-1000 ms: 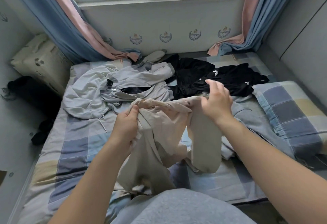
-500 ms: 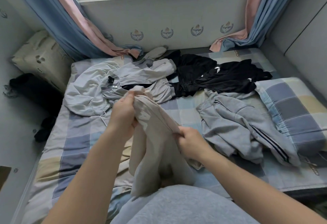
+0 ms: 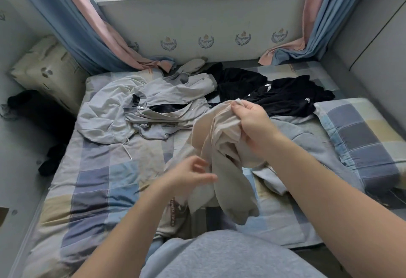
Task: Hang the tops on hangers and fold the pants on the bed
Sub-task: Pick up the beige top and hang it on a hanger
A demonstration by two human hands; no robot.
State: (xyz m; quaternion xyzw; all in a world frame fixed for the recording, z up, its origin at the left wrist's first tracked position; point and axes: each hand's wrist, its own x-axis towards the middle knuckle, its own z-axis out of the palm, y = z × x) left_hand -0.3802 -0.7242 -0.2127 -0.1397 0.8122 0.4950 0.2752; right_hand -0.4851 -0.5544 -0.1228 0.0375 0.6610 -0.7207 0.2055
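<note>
Beige pants [image 3: 222, 146] hang bunched over the checked bed [image 3: 92, 185]. My right hand [image 3: 250, 122] grips their upper end at mid-frame, fingers curled round the cloth. My left hand [image 3: 189, 176] is lower and to the left, blurred, its fingers loosely spread beside the hanging cloth and holding nothing. A light grey hoodie [image 3: 109, 113] and a grey top [image 3: 171, 100] lie in a heap at the back left. Black clothes [image 3: 274, 93] lie at the back right. Grey sweatpants [image 3: 307, 139] lie under my right forearm.
A checked pillow [image 3: 362, 132] sits at the bed's right edge. A cream cushion [image 3: 48, 69] and dark clothes [image 3: 39, 106] are on the floor at left. Blue and pink curtains [image 3: 87, 25] frame the window behind. No hanger is in view.
My right hand has risen and now grips the pants' top end. My left hand let go of the cloth and dropped low to the left.
</note>
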